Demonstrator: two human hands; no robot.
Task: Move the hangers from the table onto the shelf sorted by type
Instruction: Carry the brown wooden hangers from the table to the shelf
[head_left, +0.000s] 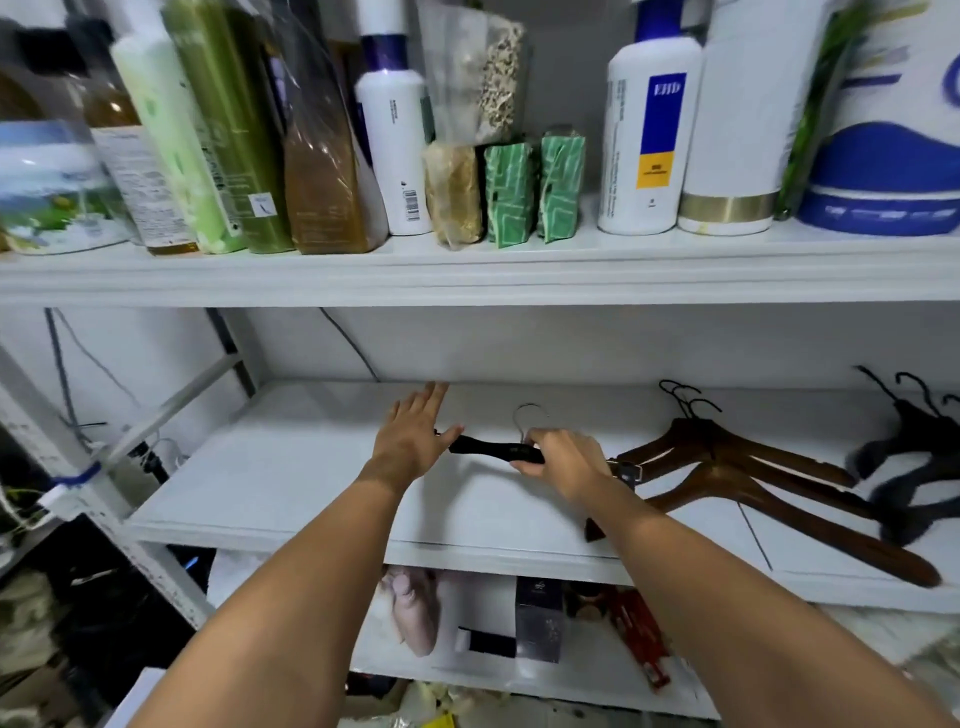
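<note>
Two brown hangers lie on my shelf; my right hand pinches one black hanger, my left hand spread flat; further black hangers uncountable.

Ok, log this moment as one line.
right hand grips black hanger | left hand open beside | brown hangers on shelf

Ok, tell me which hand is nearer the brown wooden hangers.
Right. The right hand grips a black hanger just left of the brown wooden hangers; the left hand is open, farther left.
</note>
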